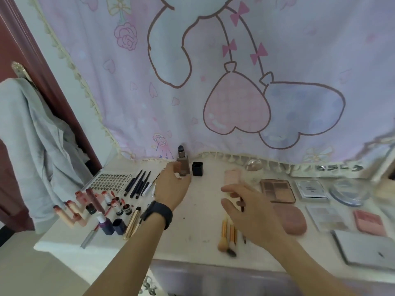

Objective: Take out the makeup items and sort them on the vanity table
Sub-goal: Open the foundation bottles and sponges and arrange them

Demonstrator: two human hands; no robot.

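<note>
The brown foundation bottle [183, 167] stands upright at the back of the bench [201, 210], right at the fingertips of the left hand [171, 184]. The thumb and fingers curl around the bottle's lower part, but I cannot tell whether they actually clamp it or only touch it. A small black cap [197, 168] sits just to the right of that hand, beside the bottle. The wrist wears a black watch [159, 213].

To the left of the left hand lie a row of dark pencils [137, 184] and a lash tray [109, 180]. Nearer the person on that side is a cluster of lipsticks [94, 208] with a gold tube [132, 223] by the wrist.

The right hand [250, 212] hovers above the bench, blurred, with its fingers spread loose and holding nothing. Below its wrist lie a few makeup brushes [227, 238]. Beyond its fingertips stand a pale pink tube [232, 177] and a clear rounded case [254, 169]. To its right lie an eyeshadow palette [277, 190] and a pink puff [291, 221]. A pastel cartoon curtain [213, 82] hangs behind everything.
</note>
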